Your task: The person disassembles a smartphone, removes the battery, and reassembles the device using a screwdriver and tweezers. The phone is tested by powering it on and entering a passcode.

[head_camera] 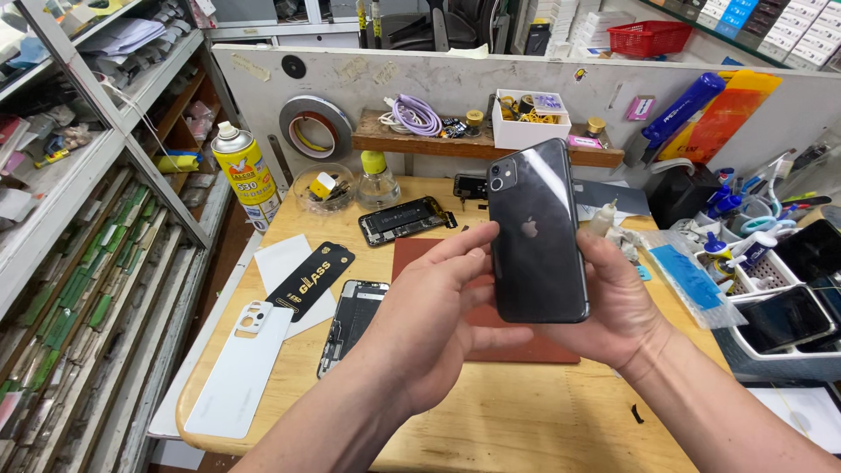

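I hold a black smartphone [536, 232] upright above the wooden table [517, 412], its glossy back with a twin camera facing me. My right hand [613, 302] grips its right edge and lower part from behind. My left hand [434, 320] rests against its left edge, thumb under the bottom corner and fingers stretched along the side. Below the phone lies a reddish-brown work mat [429, 254].
On the table lie an opened phone body [353, 322], another opened phone [405, 220], a white back cover [241, 368] and a black glass-protector sleeve [311, 278]. A yellow spray can [247, 175] stands at the left. Tool trays [771, 289] crowd the right, shelves the left.
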